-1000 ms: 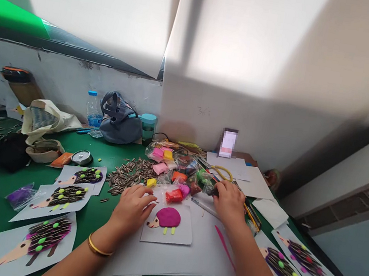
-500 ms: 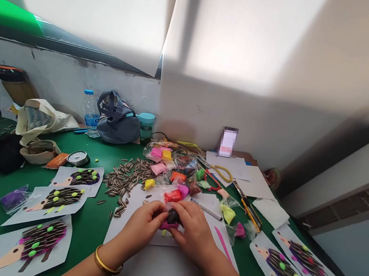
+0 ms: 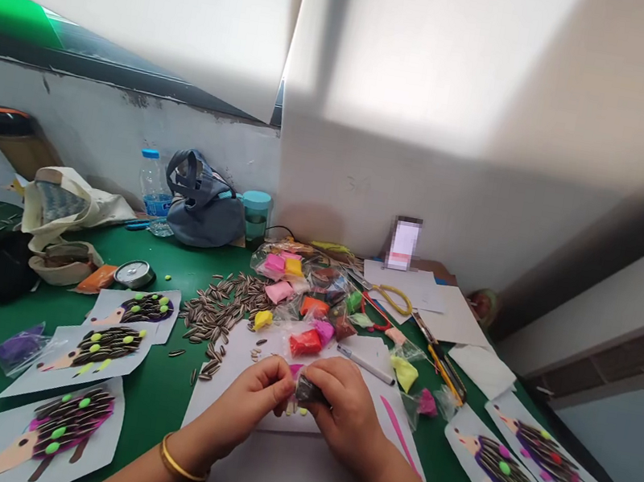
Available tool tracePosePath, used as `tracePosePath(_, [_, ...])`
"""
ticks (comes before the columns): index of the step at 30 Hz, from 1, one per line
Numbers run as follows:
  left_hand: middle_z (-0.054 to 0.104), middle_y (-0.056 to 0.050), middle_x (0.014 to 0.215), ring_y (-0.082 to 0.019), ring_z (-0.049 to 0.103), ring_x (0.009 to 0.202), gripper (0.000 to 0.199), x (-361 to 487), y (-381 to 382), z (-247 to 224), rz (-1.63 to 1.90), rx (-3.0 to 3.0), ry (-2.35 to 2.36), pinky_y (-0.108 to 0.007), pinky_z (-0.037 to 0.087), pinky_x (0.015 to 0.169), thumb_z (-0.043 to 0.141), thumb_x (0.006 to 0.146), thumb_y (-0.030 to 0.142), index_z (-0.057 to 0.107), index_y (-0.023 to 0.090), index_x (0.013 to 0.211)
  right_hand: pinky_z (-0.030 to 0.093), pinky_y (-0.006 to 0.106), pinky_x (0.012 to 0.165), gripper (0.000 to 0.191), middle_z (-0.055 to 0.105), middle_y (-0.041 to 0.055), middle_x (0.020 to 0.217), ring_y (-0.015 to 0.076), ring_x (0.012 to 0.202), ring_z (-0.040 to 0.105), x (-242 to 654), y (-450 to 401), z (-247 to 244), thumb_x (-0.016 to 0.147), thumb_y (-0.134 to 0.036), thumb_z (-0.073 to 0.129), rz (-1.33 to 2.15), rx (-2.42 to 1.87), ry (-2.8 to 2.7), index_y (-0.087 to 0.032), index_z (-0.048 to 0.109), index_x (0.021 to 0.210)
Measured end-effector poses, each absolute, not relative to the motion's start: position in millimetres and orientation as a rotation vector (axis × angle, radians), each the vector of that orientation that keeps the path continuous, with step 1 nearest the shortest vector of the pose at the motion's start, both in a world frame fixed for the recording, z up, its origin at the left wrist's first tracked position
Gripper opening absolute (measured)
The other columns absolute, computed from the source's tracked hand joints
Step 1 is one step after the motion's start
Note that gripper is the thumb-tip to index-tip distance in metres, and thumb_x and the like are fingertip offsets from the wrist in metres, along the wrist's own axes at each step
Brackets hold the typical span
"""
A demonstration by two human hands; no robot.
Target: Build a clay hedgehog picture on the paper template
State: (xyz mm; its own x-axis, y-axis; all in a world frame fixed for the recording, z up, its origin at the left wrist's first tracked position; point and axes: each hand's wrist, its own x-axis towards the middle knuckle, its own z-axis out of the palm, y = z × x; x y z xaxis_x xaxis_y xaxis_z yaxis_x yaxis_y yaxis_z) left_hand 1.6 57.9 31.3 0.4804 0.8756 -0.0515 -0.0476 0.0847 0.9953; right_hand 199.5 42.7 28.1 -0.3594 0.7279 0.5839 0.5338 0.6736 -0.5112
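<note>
My right hand is closed around a small plastic packet of black clay. The fingers of my left hand pinch at the packet's clear wrapper, on its left side. Both hands are above white paper sheets; they hide most of a pink piece with small yellow-green bits below. Just beyond lie a red clay packet and a white marker pen. A pink strip rests on the paper to the right.
Sunflower seeds are heaped left of the paper. Several hedgehog pictures lie at both sides. Behind are yellow-handled scissors, a utility knife, a blue bag, a water bottle and a phone.
The packet has turned between my fingers, and its clear wrapper now shows at the left. My left hand has shifted slightly down and toward the left. The view has tilted slightly.
</note>
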Motion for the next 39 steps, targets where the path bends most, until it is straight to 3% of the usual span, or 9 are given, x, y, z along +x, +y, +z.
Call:
tracePosePath(7, [0.049,0.004,0.067,-0.01,0.039,0.063,0.032,4,54,25,0.833,1.137,0.717,-0.023,0.032,0.061,0.058,0.092,0.045,0.05,0.018,0.077,0.047,0.039,0.084,0.021,0.067,0.0087,0.104,0.0236,0.095,0.06,196,40,29,0.092,-0.028,0.059,0.377,-0.963,-2.016,-0.023,0.06,0.113])
tracePosePath(14, [0.048,0.004,0.067,-0.012,0.043,0.065,0.025,0,58,32,0.766,1.314,0.852,-0.024,0.035,0.064,0.055,0.091,0.04,0.052,0.019,0.077,0.046,0.038,0.081,0.043,0.067,0.009,0.099,0.0232,0.09,0.059,196,40,28,0.091,-0.058,0.055,0.387,-0.941,-2.046,-0.021,0.061,0.112])
tracePosePath(18, [0.055,0.001,0.073,-0.016,0.047,0.07,0.017,-1,60,35,0.728,1.673,1.044,-0.027,0.035,0.064,0.055,0.089,0.032,0.056,0.019,0.079,0.044,0.037,0.079,0.029,0.068,0.0068,0.095,0.022,0.086,0.059,196,40,26,0.091,-0.046,0.062,0.27,-0.997,-2.15,-0.022,0.064,0.106])
tracePosePath(23, [0.058,0.0,0.074,-0.017,0.049,0.07,0.023,0,59,34,0.689,1.874,1.184,-0.028,0.034,0.063,0.049,0.093,0.035,0.056,0.02,0.076,0.044,0.038,0.08,0.018,0.069,0.0059,0.094,0.0223,0.087,0.059,195,42,24,0.089,-0.035,0.067,0.186,-1.043,-2.173,-0.022,0.066,0.102])
tracePosePath(31, [0.047,0.004,0.066,-0.013,0.04,0.062,0.037,3,57,33,0.796,1.328,0.887,-0.024,0.033,0.06,0.057,0.089,0.052,0.05,0.019,0.074,0.049,0.039,0.083,0.025,0.067,0.0083,0.101,0.0228,0.095,0.06,195,40,26,0.093,-0.039,0.061,0.323,-0.942,-2.002,-0.023,0.065,0.111])
tracePosePath(39, [0.047,0.004,0.066,-0.011,0.039,0.062,0.035,8,50,33,0.83,1.062,0.737,-0.023,0.033,0.06,0.059,0.09,0.049,0.049,0.019,0.077,0.05,0.041,0.085,0.027,0.066,0.0093,0.105,0.0238,0.096,0.059,194,36,27,0.097,-0.037,0.053,0.408,-0.897,-1.936,-0.025,0.062,0.119])
